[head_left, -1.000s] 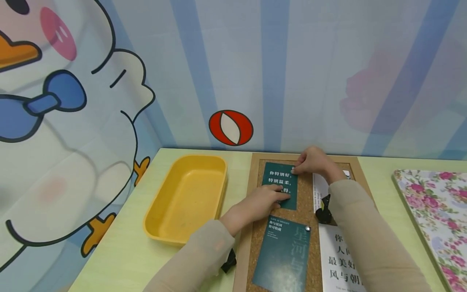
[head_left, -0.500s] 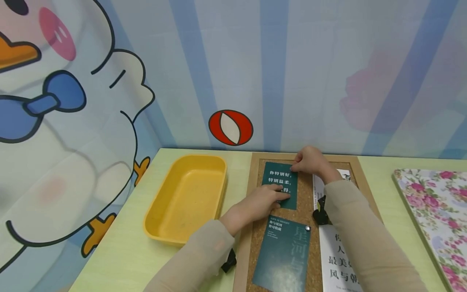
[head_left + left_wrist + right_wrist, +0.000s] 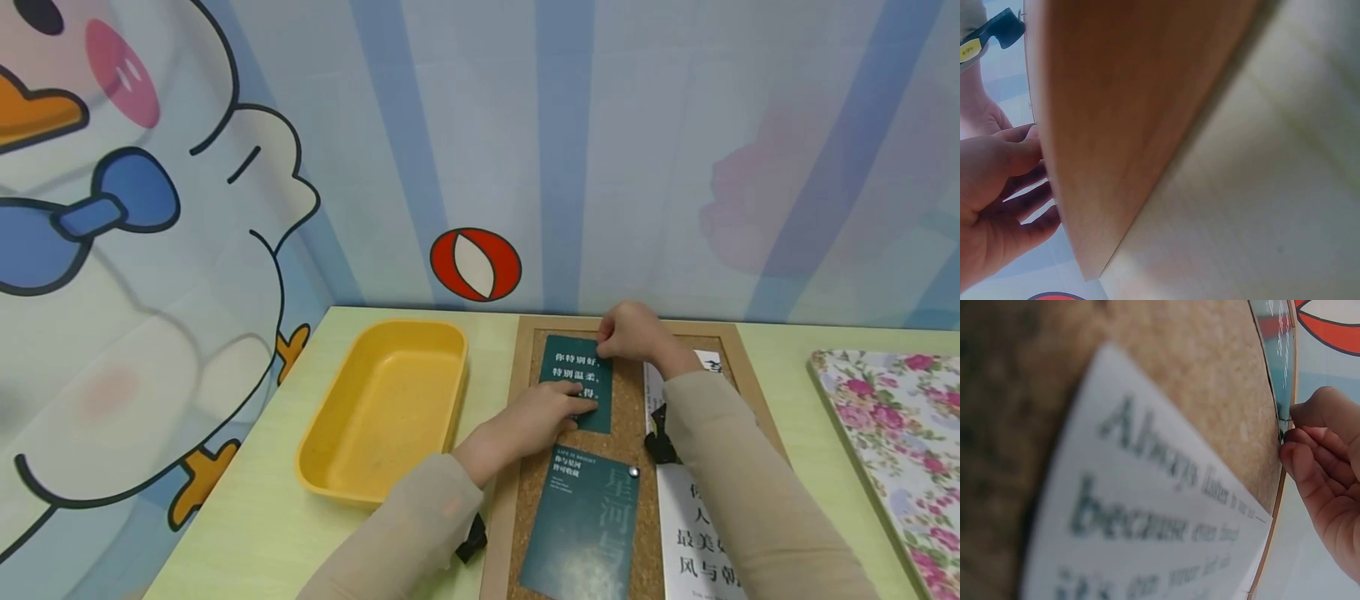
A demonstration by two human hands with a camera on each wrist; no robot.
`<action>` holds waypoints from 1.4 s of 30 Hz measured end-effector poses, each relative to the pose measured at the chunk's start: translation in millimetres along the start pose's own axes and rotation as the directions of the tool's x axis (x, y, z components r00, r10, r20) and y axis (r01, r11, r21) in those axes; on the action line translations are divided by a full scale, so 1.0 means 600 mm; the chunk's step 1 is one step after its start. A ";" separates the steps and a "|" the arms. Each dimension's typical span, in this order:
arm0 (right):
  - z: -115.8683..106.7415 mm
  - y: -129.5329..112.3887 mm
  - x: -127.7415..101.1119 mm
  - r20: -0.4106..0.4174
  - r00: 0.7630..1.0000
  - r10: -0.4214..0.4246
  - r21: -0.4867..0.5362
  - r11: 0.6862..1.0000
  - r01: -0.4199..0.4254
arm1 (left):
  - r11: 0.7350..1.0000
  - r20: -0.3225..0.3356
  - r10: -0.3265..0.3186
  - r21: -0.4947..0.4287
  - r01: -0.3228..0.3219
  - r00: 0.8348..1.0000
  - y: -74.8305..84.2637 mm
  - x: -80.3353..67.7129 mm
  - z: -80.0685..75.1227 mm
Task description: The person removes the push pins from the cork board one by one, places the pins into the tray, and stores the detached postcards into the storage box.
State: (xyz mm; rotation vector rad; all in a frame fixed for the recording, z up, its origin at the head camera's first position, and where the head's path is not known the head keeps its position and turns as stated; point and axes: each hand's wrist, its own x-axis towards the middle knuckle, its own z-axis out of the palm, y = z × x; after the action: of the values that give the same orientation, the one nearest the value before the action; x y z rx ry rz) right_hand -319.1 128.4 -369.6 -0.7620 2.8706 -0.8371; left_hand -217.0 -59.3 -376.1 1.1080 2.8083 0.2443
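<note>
Teal card [image 3: 576, 382] lies flat on the upper part of my cork board [image 3: 625, 417], and my left hand [image 3: 542, 414] presses its lower edge with straight fingers so it cannot slide. My right hand [image 3: 630, 332] has its fingertips curled together at the card's top right corner, pinching there; whether a pin sits under them I cannot tell. I should keep the left pressure steady and work straight, not sideways, sparing the card.
</note>
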 end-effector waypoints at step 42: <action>-0.018 0.005 -0.012 0.107 0.991 0.078 0.233 0.967 -0.101 | 1.000 0.003 -0.014 0.004 0.014 1.000 0.001 0.002 0.002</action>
State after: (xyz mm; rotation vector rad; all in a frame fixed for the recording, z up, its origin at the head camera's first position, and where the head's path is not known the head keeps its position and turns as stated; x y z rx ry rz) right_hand -316.0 139.4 -362.4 -0.6227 2.6337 -1.0755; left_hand -217.4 -58.2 -377.3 1.0880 2.8139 0.2359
